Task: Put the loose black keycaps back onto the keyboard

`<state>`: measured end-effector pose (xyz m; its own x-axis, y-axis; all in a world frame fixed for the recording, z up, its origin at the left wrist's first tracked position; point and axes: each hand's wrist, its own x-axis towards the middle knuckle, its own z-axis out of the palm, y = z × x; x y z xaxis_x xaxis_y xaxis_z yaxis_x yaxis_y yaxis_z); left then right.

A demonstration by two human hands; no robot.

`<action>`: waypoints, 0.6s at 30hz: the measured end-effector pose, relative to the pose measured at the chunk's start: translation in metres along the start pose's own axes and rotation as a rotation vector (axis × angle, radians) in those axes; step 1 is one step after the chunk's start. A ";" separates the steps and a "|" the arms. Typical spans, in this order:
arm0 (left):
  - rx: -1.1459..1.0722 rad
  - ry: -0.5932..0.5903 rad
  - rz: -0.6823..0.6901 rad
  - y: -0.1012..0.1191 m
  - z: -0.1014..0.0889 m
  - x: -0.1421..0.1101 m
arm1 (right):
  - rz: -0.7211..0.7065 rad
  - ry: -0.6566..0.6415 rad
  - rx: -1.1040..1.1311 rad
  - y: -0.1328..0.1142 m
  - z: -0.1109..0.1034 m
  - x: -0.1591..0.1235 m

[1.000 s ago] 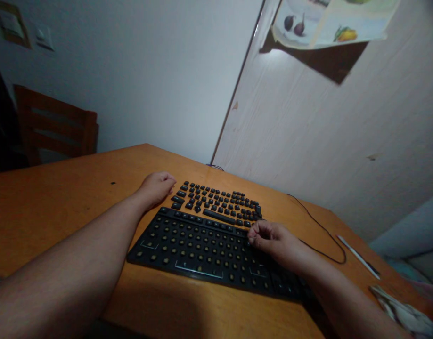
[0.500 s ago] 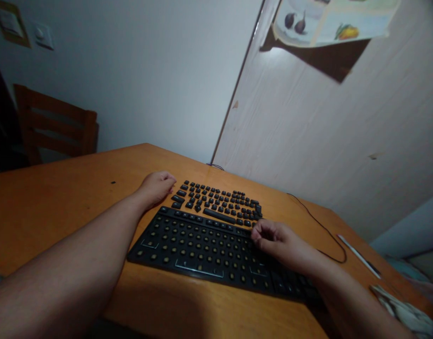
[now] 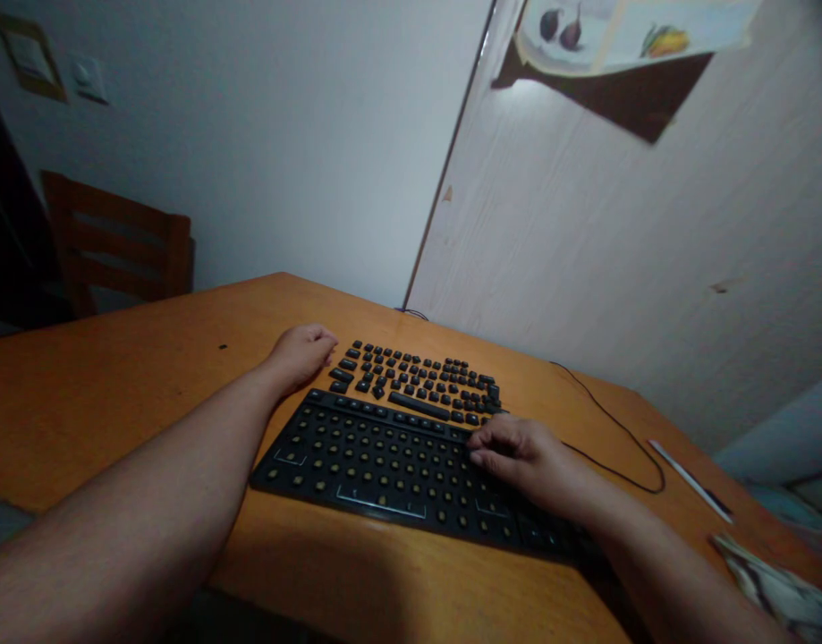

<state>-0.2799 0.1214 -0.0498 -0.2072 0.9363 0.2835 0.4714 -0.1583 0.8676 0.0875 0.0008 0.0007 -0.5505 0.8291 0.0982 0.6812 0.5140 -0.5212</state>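
A black keyboard base (image 3: 384, 465) with its keycaps off lies on the orange wooden table (image 3: 115, 376). Behind it several loose black keycaps (image 3: 417, 386) are laid out in rows. My left hand (image 3: 301, 351) rests curled on the table at the left end of the keycap rows. My right hand (image 3: 518, 456) lies over the right part of the keyboard base, fingers bent and pressed together near its top edge. Whether it holds a keycap is hidden.
A thin black cable (image 3: 612, 429) runs over the table to the right of the keyboard. A white pen-like stick (image 3: 692, 481) lies near the right edge. A wooden chair (image 3: 122, 250) stands at the far left. Walls close in behind the table.
My right hand has lowered and slid slightly left onto the keyboard base, its fingers flattening. The left hand has stayed put. The camera has shifted a little.
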 end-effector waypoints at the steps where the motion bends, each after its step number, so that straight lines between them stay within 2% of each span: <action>1: -0.005 -0.005 -0.003 -0.001 0.000 0.000 | 0.009 0.008 0.006 0.001 0.001 0.000; 11: -0.030 -0.005 0.003 0.001 -0.001 -0.002 | -0.006 0.009 -0.009 0.003 0.004 0.001; 18: -0.129 -0.021 -0.020 0.001 -0.002 -0.006 | 0.084 0.025 0.114 0.008 0.003 0.006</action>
<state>-0.2801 0.1149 -0.0494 -0.1970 0.9458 0.2580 0.3533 -0.1770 0.9186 0.0881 0.0098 -0.0054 -0.4806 0.8741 0.0700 0.6643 0.4150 -0.6216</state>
